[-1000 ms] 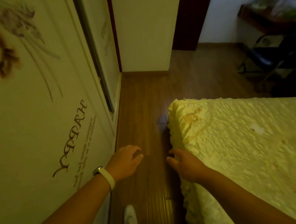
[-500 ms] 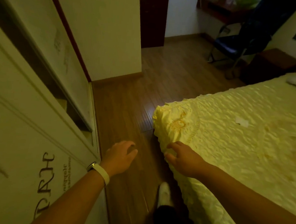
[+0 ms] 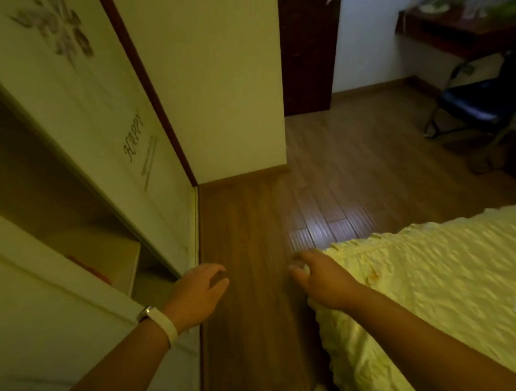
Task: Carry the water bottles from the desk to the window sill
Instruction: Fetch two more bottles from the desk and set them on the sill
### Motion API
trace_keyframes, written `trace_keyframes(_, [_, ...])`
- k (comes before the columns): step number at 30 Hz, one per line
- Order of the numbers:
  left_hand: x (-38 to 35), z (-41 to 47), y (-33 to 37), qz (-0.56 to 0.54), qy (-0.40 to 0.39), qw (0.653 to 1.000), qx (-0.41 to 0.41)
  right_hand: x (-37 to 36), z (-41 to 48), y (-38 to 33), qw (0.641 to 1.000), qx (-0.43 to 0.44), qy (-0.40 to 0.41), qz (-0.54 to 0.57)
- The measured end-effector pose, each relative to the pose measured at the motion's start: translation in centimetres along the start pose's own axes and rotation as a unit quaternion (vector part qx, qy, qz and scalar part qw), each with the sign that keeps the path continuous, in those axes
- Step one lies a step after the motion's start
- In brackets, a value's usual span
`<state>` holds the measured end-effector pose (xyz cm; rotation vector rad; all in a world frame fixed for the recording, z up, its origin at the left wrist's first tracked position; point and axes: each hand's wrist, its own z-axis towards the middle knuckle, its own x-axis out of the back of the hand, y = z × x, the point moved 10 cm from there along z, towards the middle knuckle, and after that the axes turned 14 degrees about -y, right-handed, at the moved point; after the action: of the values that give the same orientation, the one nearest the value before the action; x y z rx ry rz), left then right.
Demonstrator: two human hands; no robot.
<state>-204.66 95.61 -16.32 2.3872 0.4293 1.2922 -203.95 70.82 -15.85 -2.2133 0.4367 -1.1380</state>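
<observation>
Both of my hands reach forward, low over the wooden floor, and both hold nothing. My left hand (image 3: 198, 293), with a white band at the wrist, has loosely curled fingers that are apart. My right hand (image 3: 321, 276) is spread next to the corner of the bed. A dark wooden desk (image 3: 451, 35) stands at the far right back with blurred things on it; I cannot make out any water bottle. No window sill is in view.
A cream sliding wardrobe (image 3: 88, 130) runs along the left, one panel open on shelves. A bed with a yellow cover (image 3: 441, 282) fills the right. A strip of wooden floor (image 3: 255, 225) leads on to a dark door (image 3: 305, 47) and a blue chair (image 3: 483, 103).
The view has moved forward along the strip between wardrobe and bed and tilted up toward the door and desk. Both hands stay out in front, holding nothing.
</observation>
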Motion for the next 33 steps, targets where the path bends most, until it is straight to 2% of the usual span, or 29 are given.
trace_keyframes(3, [2.3,3.1,1.6,0.01,0.008,1.0,-0.01,4.2,2.9,-0.1,1.0,-0.003,0.009,0.001])
trace_keyframes(8, [6.3,8.9,2.1,0.018,0.019,0.999,-0.04,6.8,8.6,-0.2,1.0,-0.014,-0.001,-0.028])
trace_keyframes(14, [10.5,19.0,0.7,0.002,-0.015,0.998,-0.065,8.8,18.2,-1.1,0.997,-0.047,-0.018,-0.058])
trace_keyframes(22, [22.0,33.4,2.4,0.018,-0.048,0.988,-0.148,17.1,30.6,-5.9,0.99,-0.099,0.031,-0.1])
trace_keyframes(25, [26.5,37.8,4.8,0.058,-0.04,0.98,-0.188,21.8,33.2,-7.2,0.986,-0.105,0.085,-0.096])
trace_keyframes(29, [30.3,42.5,8.3,0.079,-0.022,0.969,-0.235,26.1,35.3,-6.6,0.98,-0.138,0.115,-0.081])
trace_keyframes(33, [31.2,47.1,11.4,0.098,-0.046,0.963,-0.247,29.5,37.6,-4.6,0.977,-0.163,0.123,-0.069])
